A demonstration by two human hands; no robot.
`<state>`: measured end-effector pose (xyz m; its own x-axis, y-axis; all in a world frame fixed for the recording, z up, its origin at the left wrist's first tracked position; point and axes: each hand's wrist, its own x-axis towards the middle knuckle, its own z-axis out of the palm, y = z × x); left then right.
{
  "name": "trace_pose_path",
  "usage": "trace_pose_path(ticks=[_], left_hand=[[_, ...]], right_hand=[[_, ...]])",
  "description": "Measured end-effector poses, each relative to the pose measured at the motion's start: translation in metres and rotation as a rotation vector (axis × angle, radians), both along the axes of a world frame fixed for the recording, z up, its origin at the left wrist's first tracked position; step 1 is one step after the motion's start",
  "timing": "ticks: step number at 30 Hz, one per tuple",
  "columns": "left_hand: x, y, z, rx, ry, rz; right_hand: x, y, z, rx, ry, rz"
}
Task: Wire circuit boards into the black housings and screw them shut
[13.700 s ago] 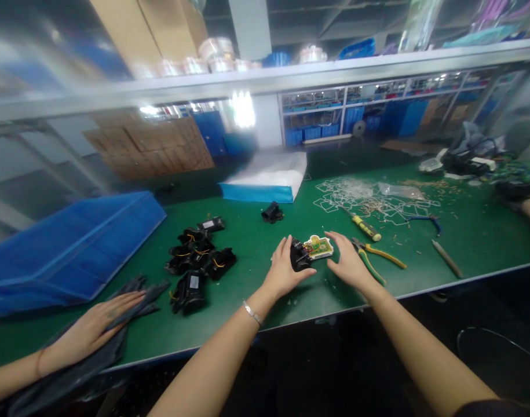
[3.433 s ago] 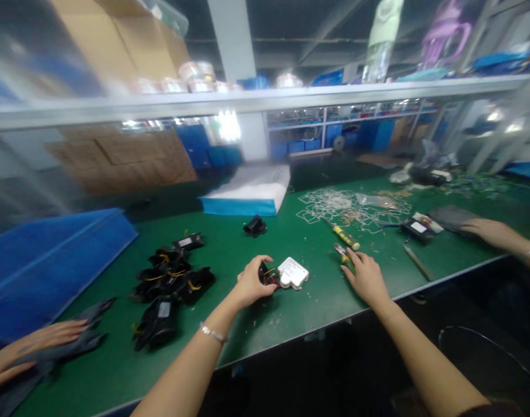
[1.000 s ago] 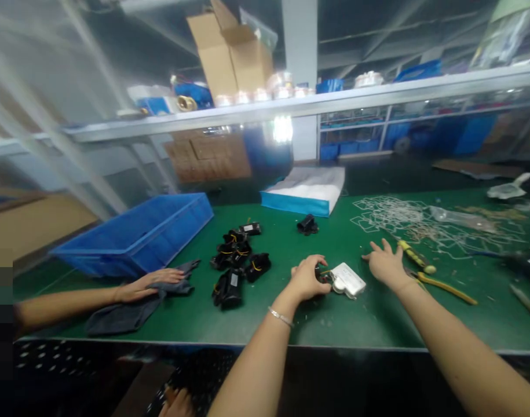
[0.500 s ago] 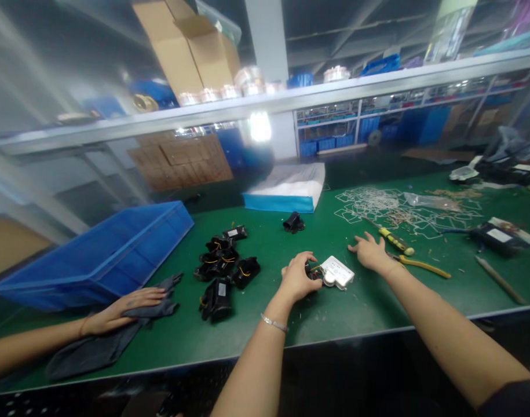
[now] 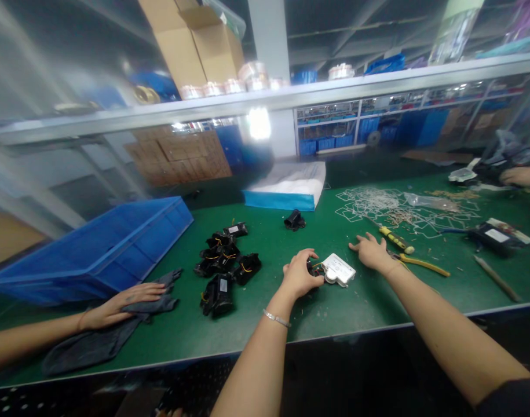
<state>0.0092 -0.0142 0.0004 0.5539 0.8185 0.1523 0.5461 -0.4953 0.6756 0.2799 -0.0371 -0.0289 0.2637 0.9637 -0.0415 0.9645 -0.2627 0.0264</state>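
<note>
My left hand (image 5: 300, 273) is closed around a small dark part with wires, mostly hidden by the fingers. A white plastic device (image 5: 338, 269) with a flat, printed face lies against that part on the green bench. My right hand (image 5: 371, 253) rests just right of the device with its fingers spread, holding nothing. By its wrist are yellow-handled pliers (image 5: 423, 264) and a yellow-and-black screwdriver (image 5: 395, 240). To the left of my left hand sit several black housings (image 5: 219, 294) with short yellow wires.
A co-worker's hand (image 5: 136, 298) presses on a dark cloth (image 5: 95, 347), beside a blue bin (image 5: 95, 249). Another person's hand (image 5: 523, 176) shows at the right edge. Thin white wire frames (image 5: 373, 202) lie tangled at the back right. A single black housing (image 5: 294, 219) stands near a white-and-blue stack (image 5: 286, 200).
Another person's hand has come into view at the far right edge. The view has shifted slightly; both my hands keep nearly the same place and pose.
</note>
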Motion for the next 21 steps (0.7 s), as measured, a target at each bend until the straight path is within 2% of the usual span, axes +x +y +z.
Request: trace_pose_path(ticks=[21], left_hand=[[0.0,-0.0005,0.0001,0.014,0.007,-0.002]], right_hand=[[-0.0035,0.0016,-0.0007,0.003,0.044,-0.021]])
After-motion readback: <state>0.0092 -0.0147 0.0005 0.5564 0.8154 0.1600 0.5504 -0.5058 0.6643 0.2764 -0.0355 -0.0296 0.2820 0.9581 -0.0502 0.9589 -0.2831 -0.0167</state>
